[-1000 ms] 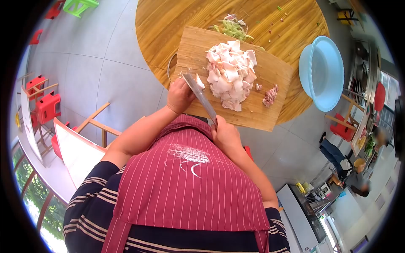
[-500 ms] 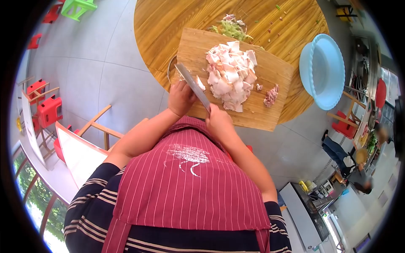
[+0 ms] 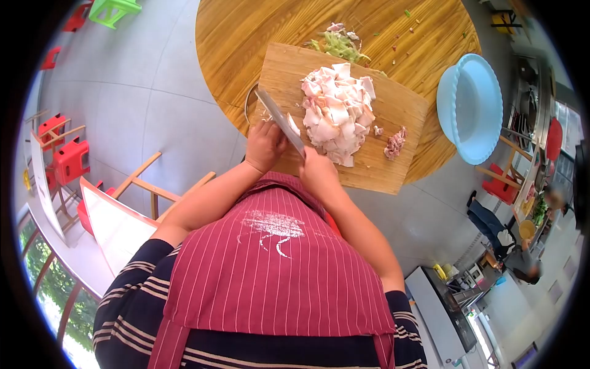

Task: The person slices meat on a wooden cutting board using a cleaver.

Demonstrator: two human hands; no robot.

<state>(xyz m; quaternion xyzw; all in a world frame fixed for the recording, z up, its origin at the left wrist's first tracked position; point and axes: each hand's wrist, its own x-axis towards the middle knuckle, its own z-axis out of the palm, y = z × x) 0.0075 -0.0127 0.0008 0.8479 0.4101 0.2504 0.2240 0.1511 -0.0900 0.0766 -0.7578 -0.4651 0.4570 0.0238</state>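
My right hand [image 3: 319, 173] is wrapped round the handle of a knife [image 3: 280, 120], whose blade slants up and left over the cutting board [image 3: 393, 101]. Against the near side of the blade, my left hand [image 3: 265, 146] has its fingers curled on the board's left edge; whatever lies under them is hidden. A pale slice [image 3: 293, 125] rests just beyond the blade. The big pile of sliced meat [image 3: 335, 114] covers the board's middle. Small reddish scraps [image 3: 395, 144] sit right of the pile.
The board lies on a round wooden table [image 3: 233, 55]. Green peelings [image 3: 339, 47] are behind it, and a light blue basin [image 3: 470, 109] stands at the right. Red stools [image 3: 72, 161] and wooden chair legs are at the left. A person [image 3: 491, 229] is at the far right.
Compared with a second ago, the knife and my right hand have shifted slightly left and up. My left hand stays bent beside the blade, a little farther right.
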